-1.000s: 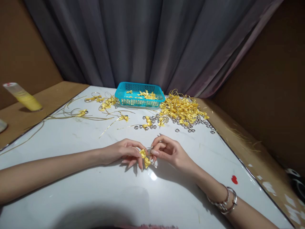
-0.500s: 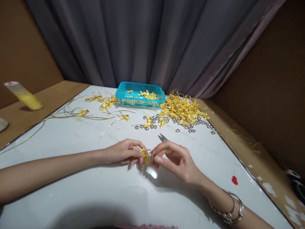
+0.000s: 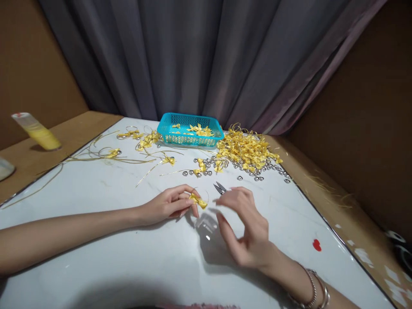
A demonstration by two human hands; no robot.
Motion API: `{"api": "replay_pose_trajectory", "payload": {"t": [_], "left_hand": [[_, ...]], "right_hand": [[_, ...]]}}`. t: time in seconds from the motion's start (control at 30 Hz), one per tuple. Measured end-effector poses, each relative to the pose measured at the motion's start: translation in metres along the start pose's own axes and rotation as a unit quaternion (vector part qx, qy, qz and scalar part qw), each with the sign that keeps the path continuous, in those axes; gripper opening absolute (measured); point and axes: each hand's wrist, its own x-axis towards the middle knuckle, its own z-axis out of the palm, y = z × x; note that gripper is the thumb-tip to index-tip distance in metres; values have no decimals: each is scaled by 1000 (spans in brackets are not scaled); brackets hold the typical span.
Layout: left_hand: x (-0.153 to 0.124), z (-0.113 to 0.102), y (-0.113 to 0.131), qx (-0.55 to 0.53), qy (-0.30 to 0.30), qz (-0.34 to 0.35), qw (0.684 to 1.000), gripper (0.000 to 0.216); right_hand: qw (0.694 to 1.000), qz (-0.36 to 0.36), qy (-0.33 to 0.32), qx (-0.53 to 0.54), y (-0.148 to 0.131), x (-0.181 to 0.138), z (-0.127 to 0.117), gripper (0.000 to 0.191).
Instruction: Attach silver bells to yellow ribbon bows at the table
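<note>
Between the thumb and fingers of my left hand [image 3: 174, 201] is a small yellow ribbon bow [image 3: 198, 201], with a thin cord curving up from it. My right hand [image 3: 246, 227] is to the right of the bow, apart from it, thumb and fingers spread with nothing between them. Just beyond the right fingertips lie small scissors [image 3: 220, 188], blades pointing up and left, their handles hidden by the hand. A shiny, clear object or reflection [image 3: 207, 225] shows on the white table [image 3: 144, 266] below the bow; I cannot make out which.
A blue plastic basket [image 3: 190, 139] with yellow bows stands at the back. Beside it rises a heap of yellow bows [image 3: 246, 148], with silver pieces [image 3: 257, 177] scattered in front. Loose cords [image 3: 106, 159] lie left. A red heart [image 3: 317, 245] lies right; a yellow spool [image 3: 41, 135] stands far left.
My right hand has let go of the cord at the bow, drawn back to the right and spread its fingers. The bow has turned more sideways in my left hand.
</note>
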Motion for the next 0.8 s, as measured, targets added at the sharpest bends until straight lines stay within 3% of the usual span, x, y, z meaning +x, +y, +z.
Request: {"api": "replay_pose_trajectory", "payload": {"t": [0.1, 0.23, 0.5, 0.67, 0.8], "left_hand": [[0, 2, 2, 7, -3, -4, 1000, 24], [-2, 4, 2, 14, -2, -8, 1000, 26], [-3, 6, -1, 34, -8, -29, 999, 25], [-3, 9, -2, 73, 30, -4, 997, 21], [-5, 9, -4, 94, 34, 25, 995, 22]], "right_hand": [[984, 156, -48, 66, 5, 8, 5, 24], [945, 270, -104, 151, 11, 10, 16, 32], [922, 280, -118, 239, 12, 8, 19, 16], [908, 303, -126, 261, 11, 9, 20, 13], [879, 345, -125, 303, 10, 12, 18, 15]]}}
